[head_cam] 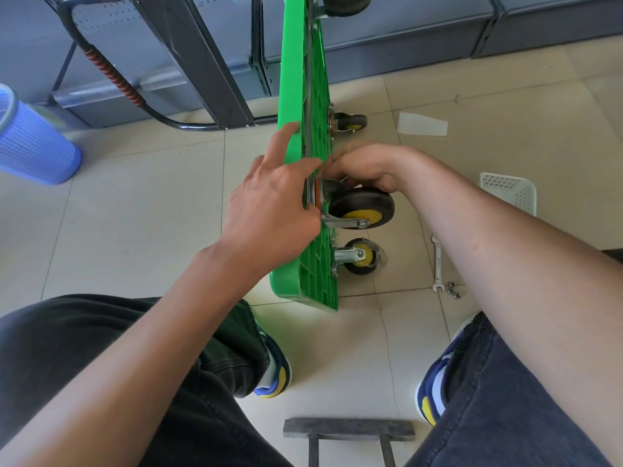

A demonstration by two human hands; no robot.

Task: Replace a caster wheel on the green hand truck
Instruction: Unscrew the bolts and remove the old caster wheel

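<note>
standing on its long edge on the tiled floor, the green hand truck (305, 96) shows its ribbed underside to the right, with its black folding handle (111, 75) lying off to the left. only one view is given, from the head camera.

four caster wheels can be counted: one at the top edge (347, 3), one further down by the floor (352, 123), a large one held at the middle (362, 208), and one below it (362, 257) wrapped in clear film. all have black tyres and yellow hubs.

the left hand (269, 210) lies flat against the truck's green face, fingers straight and spread, thumb at the held caster's mounting plate. the right hand (362, 166) is curled over the top of that caster's bracket; its fingertips are blurred, so what exactly they pinch cannot be told.

on the floor to the right lie one open-ended wrench (437, 264) and, just beside its lower end, three nuts (452, 289). one white basket (509, 192) sits further right, one sheet of paper (422, 124) above, and one blue bin (32, 139) at far left. two blue-and-yellow shoes show below.
</note>
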